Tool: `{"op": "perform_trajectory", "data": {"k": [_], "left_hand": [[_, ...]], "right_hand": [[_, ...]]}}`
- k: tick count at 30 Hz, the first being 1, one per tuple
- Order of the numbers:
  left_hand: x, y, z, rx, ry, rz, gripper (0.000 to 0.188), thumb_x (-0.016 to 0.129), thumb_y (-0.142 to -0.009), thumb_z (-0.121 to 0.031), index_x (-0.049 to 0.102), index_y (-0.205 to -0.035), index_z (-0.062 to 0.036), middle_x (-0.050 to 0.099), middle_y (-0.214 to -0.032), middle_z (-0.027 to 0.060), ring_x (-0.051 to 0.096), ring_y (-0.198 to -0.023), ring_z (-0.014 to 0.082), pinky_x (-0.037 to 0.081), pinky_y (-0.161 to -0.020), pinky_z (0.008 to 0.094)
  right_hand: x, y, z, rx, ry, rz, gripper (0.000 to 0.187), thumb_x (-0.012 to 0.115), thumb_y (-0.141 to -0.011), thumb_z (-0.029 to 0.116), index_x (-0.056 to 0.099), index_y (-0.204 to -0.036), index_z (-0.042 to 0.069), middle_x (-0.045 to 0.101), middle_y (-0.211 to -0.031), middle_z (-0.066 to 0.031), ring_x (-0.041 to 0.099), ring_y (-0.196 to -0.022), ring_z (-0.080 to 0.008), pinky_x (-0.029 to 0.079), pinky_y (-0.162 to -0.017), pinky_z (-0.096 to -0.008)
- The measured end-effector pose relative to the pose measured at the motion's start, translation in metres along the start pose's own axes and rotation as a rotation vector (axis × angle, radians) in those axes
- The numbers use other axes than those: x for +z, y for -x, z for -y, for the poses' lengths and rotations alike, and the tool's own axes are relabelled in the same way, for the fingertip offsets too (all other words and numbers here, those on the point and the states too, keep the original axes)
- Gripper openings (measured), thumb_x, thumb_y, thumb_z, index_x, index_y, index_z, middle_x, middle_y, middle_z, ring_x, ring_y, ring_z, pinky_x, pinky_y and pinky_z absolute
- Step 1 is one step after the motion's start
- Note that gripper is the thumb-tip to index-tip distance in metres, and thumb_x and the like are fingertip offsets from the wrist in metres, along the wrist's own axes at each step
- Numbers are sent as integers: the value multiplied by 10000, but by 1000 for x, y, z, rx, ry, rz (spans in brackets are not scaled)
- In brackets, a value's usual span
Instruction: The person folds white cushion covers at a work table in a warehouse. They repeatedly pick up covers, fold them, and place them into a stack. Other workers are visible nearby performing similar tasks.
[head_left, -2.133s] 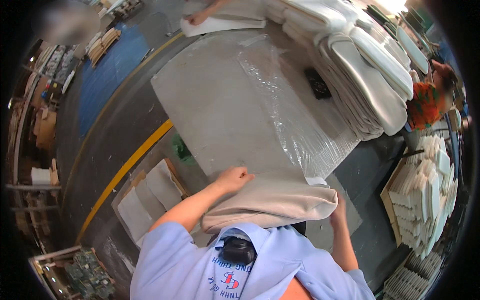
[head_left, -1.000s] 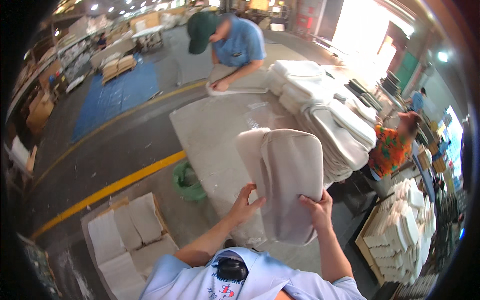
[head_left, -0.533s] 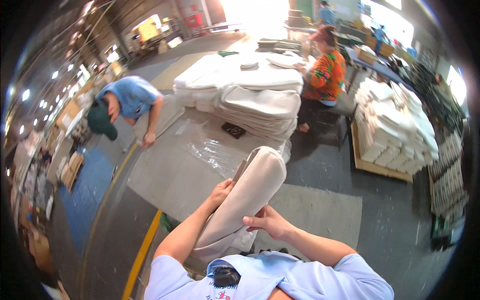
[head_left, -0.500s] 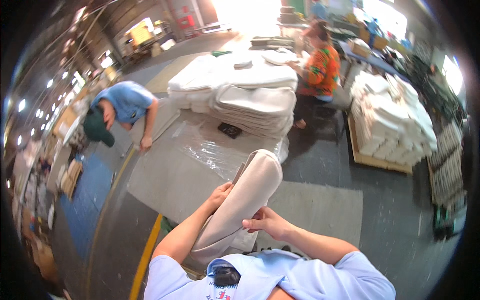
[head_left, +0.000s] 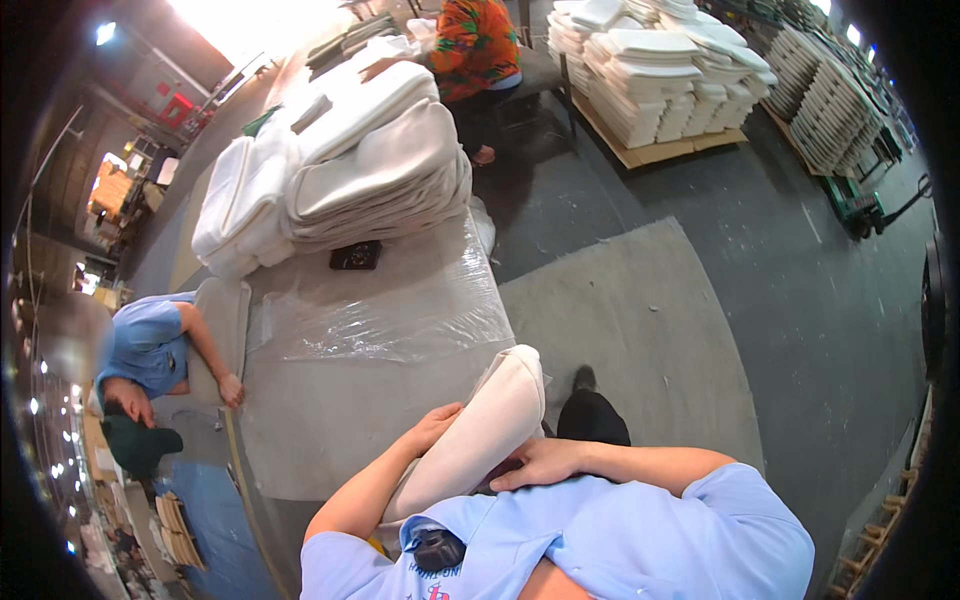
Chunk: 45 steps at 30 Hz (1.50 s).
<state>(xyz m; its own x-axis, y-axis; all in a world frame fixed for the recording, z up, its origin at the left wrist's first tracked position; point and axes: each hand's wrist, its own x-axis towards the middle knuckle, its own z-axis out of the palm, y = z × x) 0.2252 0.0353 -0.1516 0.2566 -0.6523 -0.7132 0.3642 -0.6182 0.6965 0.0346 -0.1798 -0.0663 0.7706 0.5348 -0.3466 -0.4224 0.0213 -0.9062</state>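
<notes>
Left hand (head_left: pixel 436 427): lower centre of the frame, partly closed at the left edge of a beige fabric-covered cushion (head_left: pixel 472 433), gripping it, fingertips hidden behind. Right hand (head_left: pixel 541 463): just beside the cushion's lower right side, half-curled, thumb extended toward the left; fingertips partly hidden by the cushion, so whether they grip it cannot be told. Cushion: one, between both hands, tilted, rounded end toward upper right, lower end against the light-blue shirt (head_left: pixel 640 530) of the wearer. Table (head_left: pixel 320 430): grey-topped, beyond the left hand, partly covered by clear plastic film (head_left: pixel 390 315). Black flat object (head_left: pixel 356 256): on the table, beside a stack of beige cushion covers (head_left: pixel 380 170), upper left; white padded pieces (head_left: pixel 245 205) adjoining. Co-worker in blue shirt (head_left: pixel 150 345): left edge. Person in orange patterned top (head_left: pixel 475 45): top centre. Stacked white cushions (head_left: pixel 650 85): upper right, on cardboard (head_left: pixel 690 148). Green pallet jack (head_left: pixel 853 208): right. Grey mat (head_left: pixel 640 310): floor, right of table.
</notes>
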Motion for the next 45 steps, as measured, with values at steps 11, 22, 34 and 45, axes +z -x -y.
{"op": "perform_trajectory", "data": {"k": [11,22,34,45], "left_hand": [[-2,2,5,491,-790,-532,276,628,-1049,-262,699,-937,-21,721,-950,171,665,-847,315,529,-808,392],[2,-56,-81,50,-108,90,261,777,-949,-311,713,-981,-59,665,-897,-8,573,-830,109,464,-726,307],[27,-36,-82,265,-397,-304,292,798,-923,-272,637,-1006,-43,670,-915,95,620,-838,200,489,-714,378],[23,-37,-83,129,-336,47,259,766,-947,-245,695,-1063,-25,674,-929,82,620,-851,205,499,-755,379]], "right_hand": [[-116,15,-5,384,675,-428,296,663,-988,299,762,-1141,67,770,-1081,-185,730,-1003,-331,560,-886,-457],[-158,-57,48,296,716,-358,264,637,-943,232,785,-1100,80,776,-1075,-167,737,-998,-332,571,-877,-442],[-134,-16,44,175,626,-311,161,681,-969,192,775,-1036,79,682,-981,-107,674,-929,-292,533,-806,-407],[-136,-17,54,215,664,-218,161,669,-957,178,775,-1017,73,678,-986,-119,678,-940,-315,541,-819,-426]]}}
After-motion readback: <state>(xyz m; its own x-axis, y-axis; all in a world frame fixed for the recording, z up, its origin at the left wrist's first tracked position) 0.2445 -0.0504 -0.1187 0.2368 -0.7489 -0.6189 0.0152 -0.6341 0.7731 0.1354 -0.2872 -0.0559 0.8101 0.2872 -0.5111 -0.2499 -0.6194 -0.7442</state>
